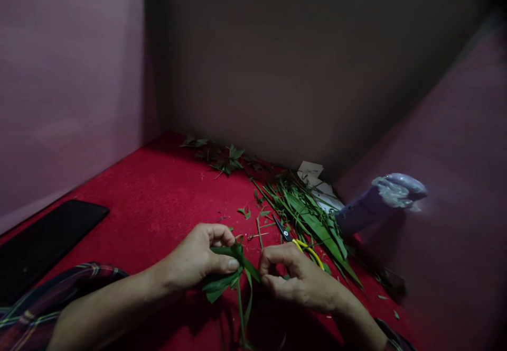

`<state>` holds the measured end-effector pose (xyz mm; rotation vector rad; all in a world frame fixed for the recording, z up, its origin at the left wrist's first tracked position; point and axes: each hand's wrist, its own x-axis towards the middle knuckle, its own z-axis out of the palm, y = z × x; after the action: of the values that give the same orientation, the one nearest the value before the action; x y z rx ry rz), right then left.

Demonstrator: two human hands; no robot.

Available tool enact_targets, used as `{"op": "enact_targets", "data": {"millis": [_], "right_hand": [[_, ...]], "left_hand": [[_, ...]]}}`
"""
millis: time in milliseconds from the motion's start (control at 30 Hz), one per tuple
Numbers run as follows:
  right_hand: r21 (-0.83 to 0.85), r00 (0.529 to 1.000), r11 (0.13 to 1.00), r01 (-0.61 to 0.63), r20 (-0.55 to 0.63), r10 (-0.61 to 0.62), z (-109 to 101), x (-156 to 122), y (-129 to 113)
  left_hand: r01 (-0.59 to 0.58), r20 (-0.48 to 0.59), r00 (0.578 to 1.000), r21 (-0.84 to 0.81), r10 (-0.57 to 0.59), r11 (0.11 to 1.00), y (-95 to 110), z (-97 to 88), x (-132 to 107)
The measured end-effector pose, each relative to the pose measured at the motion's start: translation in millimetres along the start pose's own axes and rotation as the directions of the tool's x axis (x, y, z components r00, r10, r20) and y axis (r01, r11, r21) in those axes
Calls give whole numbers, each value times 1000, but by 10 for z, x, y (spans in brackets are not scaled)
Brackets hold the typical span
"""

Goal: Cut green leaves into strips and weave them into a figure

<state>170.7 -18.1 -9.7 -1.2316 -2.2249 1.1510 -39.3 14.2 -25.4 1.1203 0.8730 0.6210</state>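
Note:
Between thumb and fingers, my left hand (206,253) pinches a small bundle of green leaves (217,287), whose stem and narrow blades hang down toward me. On the other side of the bundle, my right hand (297,277) is closed in a pinch at the tip of one leaf blade (252,270). Just beyond my right hand lie scissors with yellow handles (307,248) and dark blades, partly covered by the hand. A thin stalk (259,229) and small leaf scraps (245,212) lie in front of my hands.
A heap of long green leaves (304,213) lies at the right, with white paper (311,170) behind it. Beside it stands a purple bottle-like container (364,208) with clear plastic around its top. Leafy sprigs (232,158) line the back wall. A black flat object (51,240) rests at left on the red surface (158,192).

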Motion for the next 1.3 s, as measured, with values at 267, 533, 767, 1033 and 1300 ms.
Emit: {"op": "enact_targets", "data": {"millis": [267,533,767,1033,1300], "right_hand": [[308,985,948,-81,-121,124,207,74,-103],[532,962,840,-104,-160,221,293,122,-51],[493,965,863,-114,-150,213,319,97,-35],[540,968,837,-86,-152,198,341,108,-39],[278,919,939,-203,-276,281,315,68,-54]], "left_hand": [[0,-11,1000,44,1,999,10,18,-11],[-13,46,999,-32,14,999,-54,14,13],[3,64,998,-18,-2,1000,-53,32,7],[13,54,998,-6,-12,1000,-35,18,15],[18,43,999,10,-18,1000,-24,51,-1]]}}
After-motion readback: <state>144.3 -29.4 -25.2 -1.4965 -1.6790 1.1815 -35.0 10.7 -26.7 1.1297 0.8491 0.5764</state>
